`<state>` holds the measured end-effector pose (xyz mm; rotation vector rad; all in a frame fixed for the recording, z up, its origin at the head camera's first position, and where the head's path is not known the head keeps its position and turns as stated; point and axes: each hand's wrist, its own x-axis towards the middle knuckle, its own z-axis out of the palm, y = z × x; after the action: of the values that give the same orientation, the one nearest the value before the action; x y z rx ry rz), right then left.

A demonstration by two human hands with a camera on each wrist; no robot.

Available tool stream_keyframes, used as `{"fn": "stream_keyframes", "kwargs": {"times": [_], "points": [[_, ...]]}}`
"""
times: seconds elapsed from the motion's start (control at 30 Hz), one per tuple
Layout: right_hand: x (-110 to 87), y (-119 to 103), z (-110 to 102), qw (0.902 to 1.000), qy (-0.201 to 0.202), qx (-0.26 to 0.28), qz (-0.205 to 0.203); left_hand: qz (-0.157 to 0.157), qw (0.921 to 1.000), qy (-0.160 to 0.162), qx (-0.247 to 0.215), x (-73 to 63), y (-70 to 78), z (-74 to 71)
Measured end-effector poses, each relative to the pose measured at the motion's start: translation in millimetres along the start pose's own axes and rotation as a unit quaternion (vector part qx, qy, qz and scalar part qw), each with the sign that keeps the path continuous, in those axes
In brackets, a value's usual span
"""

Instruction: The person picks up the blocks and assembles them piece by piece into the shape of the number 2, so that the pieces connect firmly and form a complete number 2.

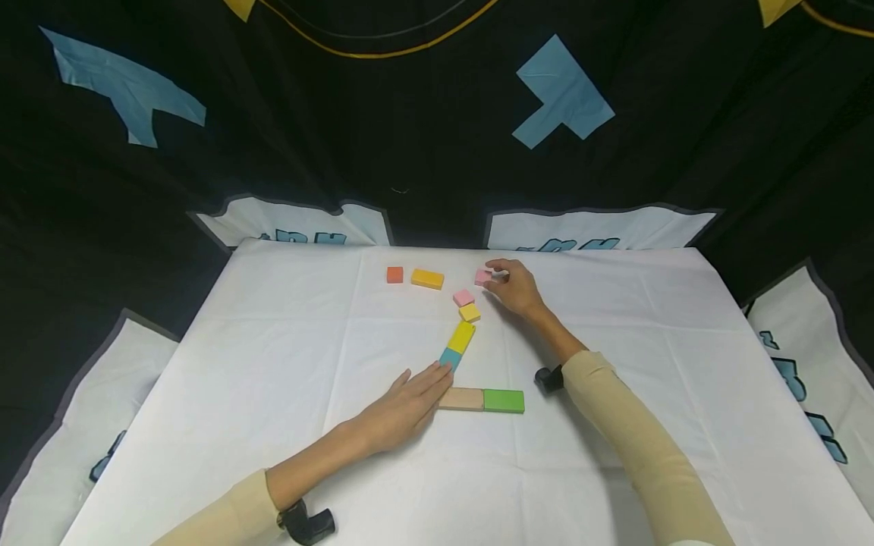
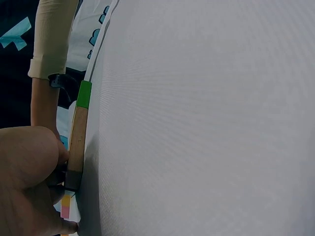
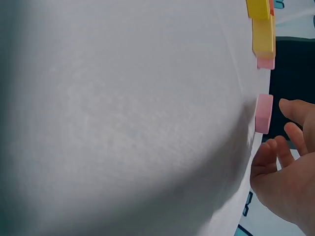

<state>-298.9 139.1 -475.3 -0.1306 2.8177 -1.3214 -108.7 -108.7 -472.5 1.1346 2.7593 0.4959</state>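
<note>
My left hand (image 1: 406, 409) lies with extended fingers at the near end of a blue block (image 1: 451, 358) and the left end of a natural wood block (image 1: 464, 399). It covers part of both. A green block (image 1: 504, 401) adjoins the wood one. At the far side, my right hand (image 1: 515, 288) has thumb and fingers spread about a pink block (image 1: 482, 277). In the right wrist view a gap shows between the fingers and that pink block (image 3: 264, 113). A bright yellow block (image 1: 462, 337), a small yellow block (image 1: 470, 312) and another pink block (image 1: 463, 298) continue from the blue one.
An orange block (image 1: 394, 274) and a longer amber block (image 1: 427, 279) lie toward the back left on the white cloth-covered table (image 1: 587, 470). Black curtain (image 1: 382, 136) hangs behind the far edge. A dark wrist device (image 1: 548, 379) sits under the right sleeve.
</note>
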Motion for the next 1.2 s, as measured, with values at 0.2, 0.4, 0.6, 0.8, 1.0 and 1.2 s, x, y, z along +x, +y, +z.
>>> {"fn": "stream_keyframes", "kwargs": {"times": [0.2, 0.4, 0.6, 0.8, 1.0, 1.2], "points": [[3.0, 1, 1, 0.9988, -0.023, -0.043, 0.001, 0.000, 1.0000, 0.002, 0.005, -0.2, -1.0, 1.0], [6.4, 4, 2, 0.9984, -0.025, -0.046, 0.023, -0.001, 1.0000, 0.000, 0.005, 0.1, -0.8, 0.2], [7.4, 3, 3, 0.9981, -0.029, -0.043, 0.035, 0.000, 1.0000, 0.001, 0.004, 0.2, -0.7, 0.1], [7.1, 0, 3, 0.9979, -0.041, -0.036, 0.033, 0.003, 1.0000, 0.002, 0.002, -0.5, -0.7, 0.4], [9.1, -5, 4, 0.9976, -0.060, -0.032, 0.017, 0.003, 1.0000, 0.004, -0.003, -0.9, -0.1, -0.8], [12.7, -12, 6, 0.9963, -0.077, -0.034, 0.017, 0.001, 1.0000, 0.002, 0.000, -0.4, -0.6, -0.1]]}}
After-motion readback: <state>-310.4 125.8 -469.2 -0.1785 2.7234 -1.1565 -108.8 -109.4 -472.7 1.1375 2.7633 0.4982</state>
